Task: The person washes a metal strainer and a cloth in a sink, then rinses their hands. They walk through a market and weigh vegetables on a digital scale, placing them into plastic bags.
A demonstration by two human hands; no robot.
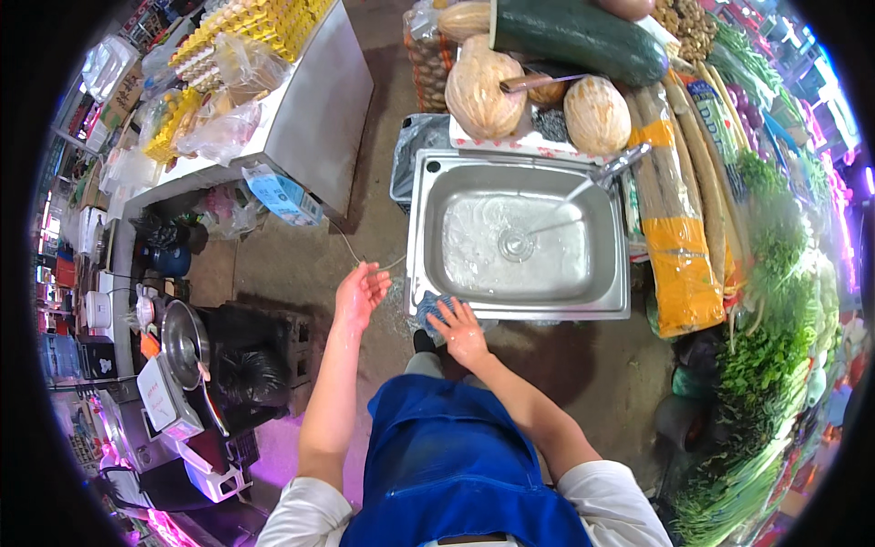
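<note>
Before me stands a stainless steel sink (519, 309) with water running into it from a chrome faucet (618, 166) at its right rear corner. My right hand (465, 336) presses a wet blue cloth (432, 306) against the front left corner of the sink rim. Its fingers are spread over the cloth. My left hand (363, 292) hovers left of the sink, wet and with nothing in it, its fingers loosely curled and apart. Shallow water covers the basin floor around the drain (516, 244).
Behind the sink lie pumpkins (484, 89), a large winter melon (581, 41) and a knife (526, 83). Wrapped long roots (673, 239) and leafy greens (765, 342) line the right. At left stand a white counter (321, 102) with egg trays (253, 31) and a metal pan (184, 345).
</note>
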